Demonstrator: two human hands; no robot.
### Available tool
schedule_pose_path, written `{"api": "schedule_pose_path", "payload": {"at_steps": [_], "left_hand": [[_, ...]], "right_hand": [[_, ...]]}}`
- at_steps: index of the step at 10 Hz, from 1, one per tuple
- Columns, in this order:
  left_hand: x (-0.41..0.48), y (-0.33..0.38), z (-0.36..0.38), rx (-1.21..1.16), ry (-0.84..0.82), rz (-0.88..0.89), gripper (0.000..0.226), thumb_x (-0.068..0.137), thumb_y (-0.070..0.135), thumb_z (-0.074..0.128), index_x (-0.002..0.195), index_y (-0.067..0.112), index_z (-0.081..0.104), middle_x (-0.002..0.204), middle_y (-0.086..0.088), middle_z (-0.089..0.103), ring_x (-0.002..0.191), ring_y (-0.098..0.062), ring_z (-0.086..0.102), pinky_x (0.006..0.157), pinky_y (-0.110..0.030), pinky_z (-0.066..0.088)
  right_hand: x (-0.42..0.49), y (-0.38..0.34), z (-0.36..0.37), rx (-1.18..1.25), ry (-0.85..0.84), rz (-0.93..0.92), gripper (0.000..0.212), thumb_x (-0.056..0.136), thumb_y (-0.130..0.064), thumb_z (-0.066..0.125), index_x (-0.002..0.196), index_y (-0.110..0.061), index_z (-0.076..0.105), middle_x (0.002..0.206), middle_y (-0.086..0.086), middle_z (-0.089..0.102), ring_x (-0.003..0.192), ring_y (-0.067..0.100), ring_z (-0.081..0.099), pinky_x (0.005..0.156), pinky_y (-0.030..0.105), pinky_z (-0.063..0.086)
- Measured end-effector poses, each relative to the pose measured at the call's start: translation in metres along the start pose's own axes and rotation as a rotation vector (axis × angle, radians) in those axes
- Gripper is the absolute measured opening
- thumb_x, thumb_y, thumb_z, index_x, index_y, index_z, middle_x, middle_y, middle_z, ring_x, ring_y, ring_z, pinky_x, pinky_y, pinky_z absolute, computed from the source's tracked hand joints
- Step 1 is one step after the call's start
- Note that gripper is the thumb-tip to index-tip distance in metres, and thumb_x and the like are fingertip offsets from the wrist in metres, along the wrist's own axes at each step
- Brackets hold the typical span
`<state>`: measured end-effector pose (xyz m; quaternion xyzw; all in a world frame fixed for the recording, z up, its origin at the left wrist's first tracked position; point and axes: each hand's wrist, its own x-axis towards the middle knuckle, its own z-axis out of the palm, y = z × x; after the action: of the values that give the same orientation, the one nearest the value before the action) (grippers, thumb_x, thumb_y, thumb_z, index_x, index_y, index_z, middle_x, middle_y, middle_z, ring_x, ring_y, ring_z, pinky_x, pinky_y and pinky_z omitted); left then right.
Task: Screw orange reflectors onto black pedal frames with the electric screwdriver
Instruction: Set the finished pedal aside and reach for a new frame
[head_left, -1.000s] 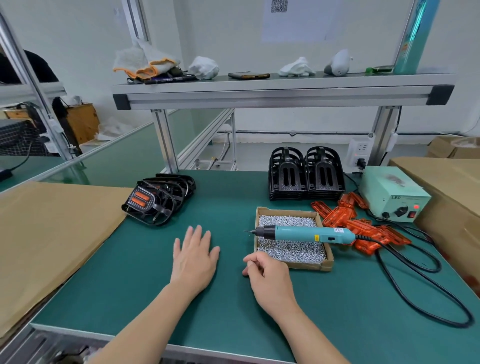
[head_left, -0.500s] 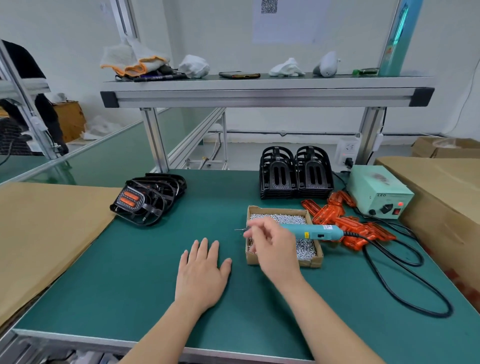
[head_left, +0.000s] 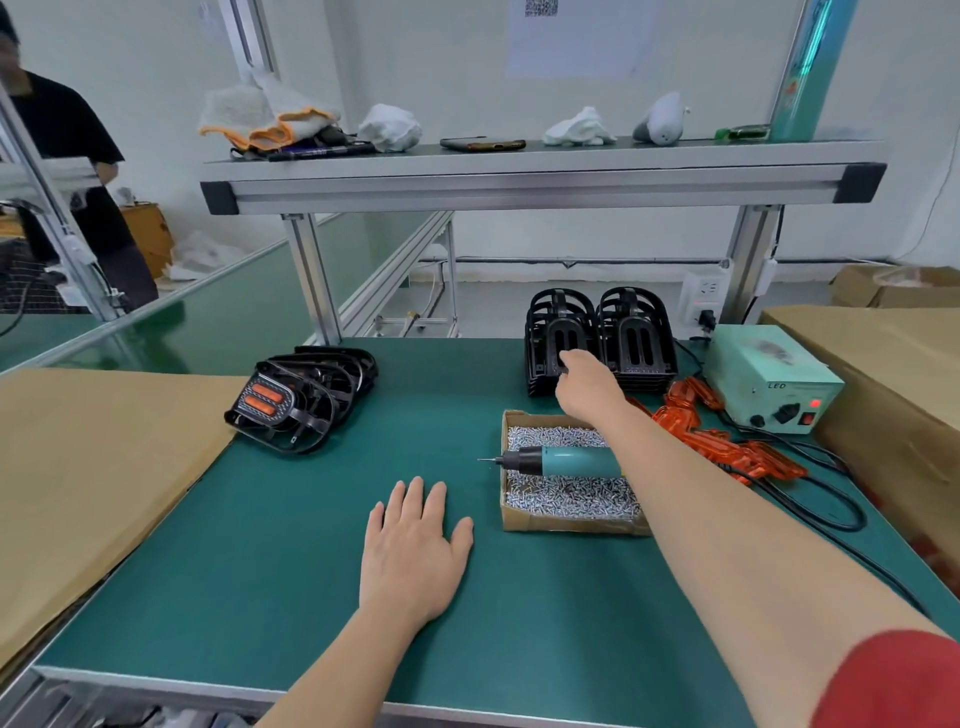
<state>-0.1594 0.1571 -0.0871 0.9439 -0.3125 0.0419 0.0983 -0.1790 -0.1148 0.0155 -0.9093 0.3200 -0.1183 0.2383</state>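
Two stacks of bare black pedal frames (head_left: 636, 338) stand at the back of the green table. My right hand (head_left: 584, 387) is stretched out over the screw box, its fingertips touching the front of the left stack; whether it grips a frame I cannot tell. My left hand (head_left: 413, 545) lies flat and open on the mat. The teal electric screwdriver (head_left: 558, 461) rests across a cardboard box of screws (head_left: 519, 519). A pile of orange reflectors (head_left: 727, 441) lies right of the box. Finished pedals with orange reflectors (head_left: 296, 400) lean in a row at the left.
A pale green power supply (head_left: 769, 384) sits at the back right, its black cable (head_left: 831, 514) looping over the mat. Cardboard sheets (head_left: 78, 467) flank both sides. An overhead shelf (head_left: 519, 176) holds gloves and a phone. A person stands far left.
My right hand left the near edge, passed over the screwdriver and screw box, and now reaches the left stack of black frames. My left hand stayed flat.
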Motion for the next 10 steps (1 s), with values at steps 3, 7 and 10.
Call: {"api": "schedule_pose_path", "payload": {"at_steps": [3,7,10], "left_hand": [[-0.001,0.001,-0.002,-0.010,0.009,0.001,0.065,0.096,0.060,0.022,0.152,0.028,0.025,0.162,0.000,0.019,0.150,-0.019,0.009,0.122,-0.041,0.009],[-0.002,0.001,-0.002,-0.020,0.009,0.000,0.065,0.096,0.060,0.021,0.153,0.028,0.025,0.162,0.001,0.019,0.151,-0.020,0.009,0.122,-0.041,0.008],[-0.001,0.001,-0.004,-0.032,0.006,-0.005,0.065,0.096,0.061,0.021,0.152,0.029,0.025,0.163,0.001,0.018,0.151,-0.019,0.008,0.122,-0.041,0.008]], "right_hand": [[0.021,-0.002,0.000,-0.160,-0.081,0.098,0.051,0.098,-0.008,0.042,0.149,-0.009,0.040,0.154,0.018,0.022,0.104,0.036,0.058,0.092,0.043,0.051],[0.028,-0.003,0.006,-0.185,-0.072,0.070,0.043,0.098,-0.009,0.043,0.140,-0.003,0.047,0.149,0.018,0.034,0.080,0.033,0.063,0.069,0.036,0.051],[0.022,-0.004,0.007,-0.111,0.059,0.060,0.028,0.103,-0.009,0.046,0.128,0.002,0.052,0.141,0.021,0.034,0.073,0.025,0.048,0.073,0.034,0.039]]}}
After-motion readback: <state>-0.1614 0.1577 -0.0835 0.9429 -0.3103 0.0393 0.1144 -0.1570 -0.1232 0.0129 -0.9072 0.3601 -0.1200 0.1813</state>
